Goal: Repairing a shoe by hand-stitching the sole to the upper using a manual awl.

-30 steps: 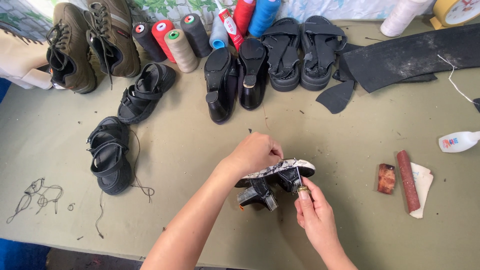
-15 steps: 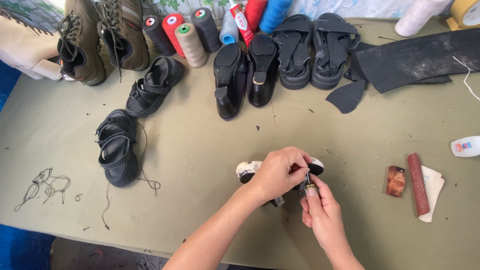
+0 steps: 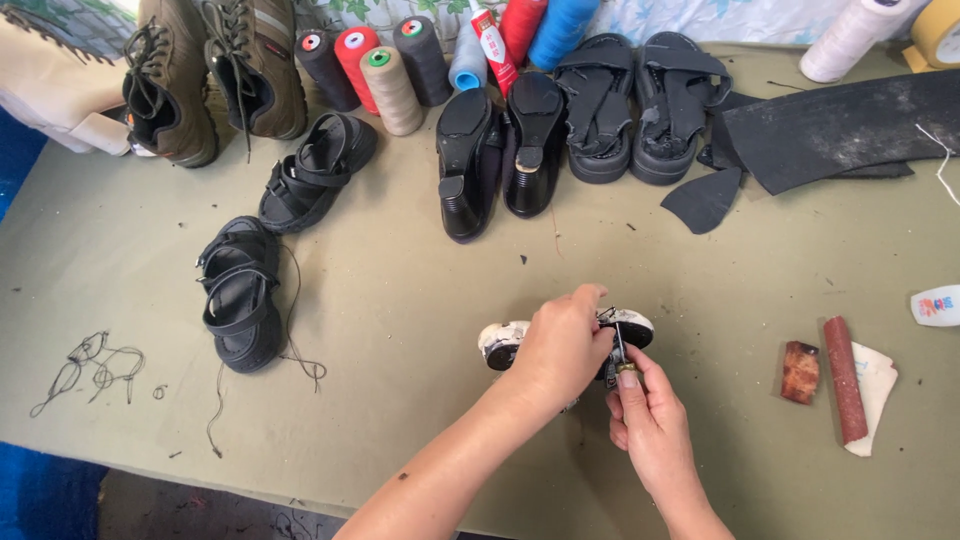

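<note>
The left hand (image 3: 562, 345) clamps its fingers over a small light-soled shoe (image 3: 500, 343) lying near the middle of the olive desk (image 3: 400, 300). Just right of it, the right hand (image 3: 648, 425) pinches a thin metal tool (image 3: 622, 355) against the shoe. Black heeled shoes (image 3: 500, 155) stand farther back.

On the olive-green table (image 3: 400, 330), the left hand (image 3: 560, 345) gripped a small white-soled shoe (image 3: 505, 340) from above, while the right hand (image 3: 645, 420) pinched a thin metal tool (image 3: 620, 352) whose tip touched the shoe's far end. To the left lay two black strapped sandals (image 3: 240, 295), one nearer the edge with a loose thread beside it. Along the back stood thread cones (image 3: 390, 85), brown lace-up boots (image 3: 210, 70), black heeled shoes (image 3: 500, 150) and black platform sandals (image 3: 640, 100); a reddish-brown stick (image 3: 843, 378) lay on a pale scrap at right.
</note>
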